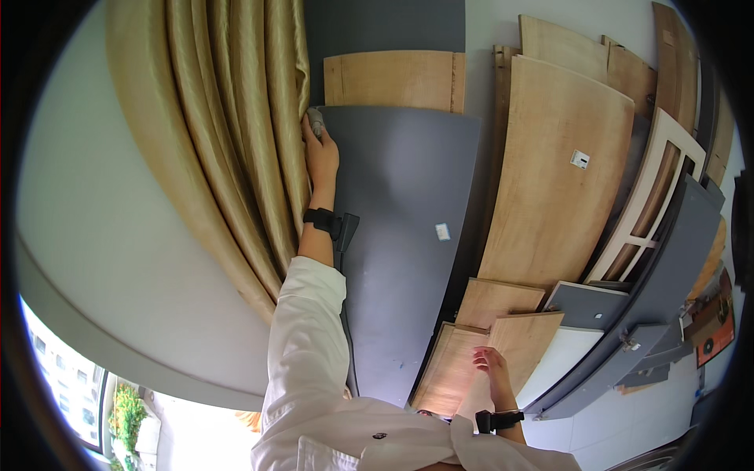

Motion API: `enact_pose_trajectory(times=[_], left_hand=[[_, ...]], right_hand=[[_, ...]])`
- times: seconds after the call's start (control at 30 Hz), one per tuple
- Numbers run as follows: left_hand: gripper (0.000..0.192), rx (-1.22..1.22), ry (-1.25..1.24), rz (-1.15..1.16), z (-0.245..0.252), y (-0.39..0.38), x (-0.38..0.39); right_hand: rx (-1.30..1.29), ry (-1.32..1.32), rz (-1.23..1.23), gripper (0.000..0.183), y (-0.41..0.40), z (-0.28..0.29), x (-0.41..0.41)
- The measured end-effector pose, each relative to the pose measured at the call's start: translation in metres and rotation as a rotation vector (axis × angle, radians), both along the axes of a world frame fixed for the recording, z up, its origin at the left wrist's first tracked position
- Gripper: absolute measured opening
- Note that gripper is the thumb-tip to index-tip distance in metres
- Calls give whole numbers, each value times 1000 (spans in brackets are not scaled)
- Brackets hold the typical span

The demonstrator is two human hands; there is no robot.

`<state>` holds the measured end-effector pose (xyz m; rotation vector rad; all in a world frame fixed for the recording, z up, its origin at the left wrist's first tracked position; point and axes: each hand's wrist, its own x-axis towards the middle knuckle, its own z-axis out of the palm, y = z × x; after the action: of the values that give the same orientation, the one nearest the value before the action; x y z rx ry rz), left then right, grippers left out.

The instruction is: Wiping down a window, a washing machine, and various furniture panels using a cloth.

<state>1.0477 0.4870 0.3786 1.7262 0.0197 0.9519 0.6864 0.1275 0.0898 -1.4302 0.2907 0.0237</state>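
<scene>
My left hand (323, 159) reaches far up between the gold curtain (253, 118) and the tall grey panel (400, 194). It is closed around a small grey object (316, 122) at the panel's top left corner; whether this is a cloth or a tool I cannot tell. A white label (442, 232) is stuck on the panel. Lower down, my right hand (492, 366) hovers in front of short wood-grain boards (524, 341), its fingers loosely curled and holding nothing. Both wrists wear black straps, the left one with a black device.
Behind the grey panel stands another wood-grain board (392, 79). To the right lean a large wood-grain panel (556, 176), a cream door frame (633, 235) and long grey boards (642, 300). Metal hinges (630, 343) jut from one board. A bright window (65, 377) lies at lower left.
</scene>
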Motion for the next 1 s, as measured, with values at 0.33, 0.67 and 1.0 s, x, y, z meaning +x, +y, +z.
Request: enact_pose_trajectory(times=[0.33,0.67,1.0], left_hand=[[77,566,-352,134,-8,-133,-54],[82,881,-528,12,-15,-209,-82],[77,463,-224,269,-41,-56,-38]], right_hand=[[14,0,-132,30,-31,-12,-13],[58,24,-147,30,-25,-19,-18],[97,61,-134,29,-19,-35,-20]])
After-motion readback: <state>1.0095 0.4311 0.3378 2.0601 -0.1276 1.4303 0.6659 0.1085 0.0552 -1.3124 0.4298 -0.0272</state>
